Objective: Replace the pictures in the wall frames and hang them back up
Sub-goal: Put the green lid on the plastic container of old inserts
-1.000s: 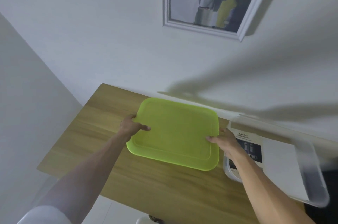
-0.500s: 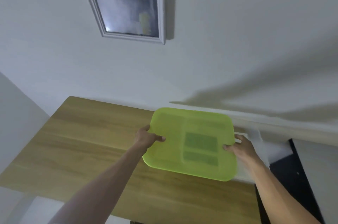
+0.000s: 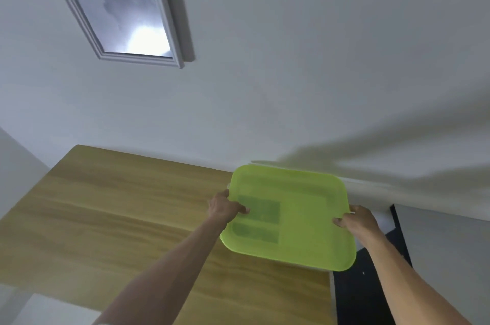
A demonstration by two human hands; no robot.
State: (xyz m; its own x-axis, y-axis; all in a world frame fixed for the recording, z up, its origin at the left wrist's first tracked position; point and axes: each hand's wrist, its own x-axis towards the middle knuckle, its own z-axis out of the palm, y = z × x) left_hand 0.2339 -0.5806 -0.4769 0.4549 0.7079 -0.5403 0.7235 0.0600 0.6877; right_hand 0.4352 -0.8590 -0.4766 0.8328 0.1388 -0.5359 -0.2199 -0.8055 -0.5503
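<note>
Now both hands hold a green lid (image 3: 297, 216) by opposite edges at the right end of the wooden table (image 3: 119, 218). Left hand (image 3: 224, 208) grips its left edge, thumb on top; right hand (image 3: 358, 221) grips the right edge, fingers curled. Framed picture (image 3: 124, 6) hangs on the wall, upper left, glare on glass.

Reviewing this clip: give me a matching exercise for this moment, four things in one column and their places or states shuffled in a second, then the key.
Things:
1. green lid
2. picture frame
3. left hand
4. wooden table

Places or states:
A. hangs on the wall, upper left
B. grips the lid's left edge
C. held at both sides over the table's right end
D. stands against the wall

Pairs: 1-C, 2-A, 3-B, 4-D. The right hand holds the lid's other edge.
</note>
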